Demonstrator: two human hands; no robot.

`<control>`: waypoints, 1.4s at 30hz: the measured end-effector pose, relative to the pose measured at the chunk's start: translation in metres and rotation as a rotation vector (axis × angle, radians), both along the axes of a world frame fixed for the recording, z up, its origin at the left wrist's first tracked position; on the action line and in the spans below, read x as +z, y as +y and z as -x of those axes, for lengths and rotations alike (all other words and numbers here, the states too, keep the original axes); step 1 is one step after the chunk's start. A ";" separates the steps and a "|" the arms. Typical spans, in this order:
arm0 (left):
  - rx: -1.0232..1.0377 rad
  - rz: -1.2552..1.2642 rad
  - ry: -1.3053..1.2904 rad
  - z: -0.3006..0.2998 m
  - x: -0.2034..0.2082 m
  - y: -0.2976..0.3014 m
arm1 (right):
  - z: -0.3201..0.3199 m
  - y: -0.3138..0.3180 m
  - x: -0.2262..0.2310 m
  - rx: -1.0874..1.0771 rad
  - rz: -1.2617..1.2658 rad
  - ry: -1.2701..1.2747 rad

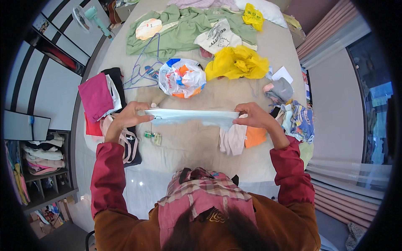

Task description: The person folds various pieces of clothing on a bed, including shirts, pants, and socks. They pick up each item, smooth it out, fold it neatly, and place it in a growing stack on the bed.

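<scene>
A pale blue-and-white piece of cloth is stretched between my two hands above the bed, its top edge nearly straight. My left hand pinches one end between thumb and fingers. At the other end, my right hand grips the cloth the same way. I see it almost edge-on, so what kind of garment it is does not show. Below my right hand lie a light pinkish garment and an orange cloth. Small green-and-clear items lie on the sheet to the right of my left forearm.
Folded clothes, a magenta one on top, are stacked at left. A purple hanger, a white patterned plastic bag and a yellow bag lie beyond my hands. Crumpled clothes are at right. A green blanket covers the far bed.
</scene>
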State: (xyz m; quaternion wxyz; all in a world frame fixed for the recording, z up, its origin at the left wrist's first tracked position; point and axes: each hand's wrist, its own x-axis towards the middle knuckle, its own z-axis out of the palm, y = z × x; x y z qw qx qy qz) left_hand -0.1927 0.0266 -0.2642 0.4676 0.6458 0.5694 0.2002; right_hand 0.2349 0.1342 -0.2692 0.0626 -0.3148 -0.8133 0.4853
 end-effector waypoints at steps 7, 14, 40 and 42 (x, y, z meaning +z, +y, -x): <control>0.411 0.308 -0.691 -0.002 -0.080 0.014 | 0.025 0.024 -0.037 -0.319 0.654 0.202; 0.636 0.198 -0.882 -0.082 -0.087 0.040 | 0.092 0.019 -0.059 -0.531 0.348 0.191; 0.243 -0.052 -0.747 -0.097 -0.019 0.018 | 0.119 0.003 0.004 0.184 0.079 0.138; 0.263 -0.071 -0.666 -0.085 -0.022 0.017 | 0.122 0.002 0.005 0.134 -0.046 0.154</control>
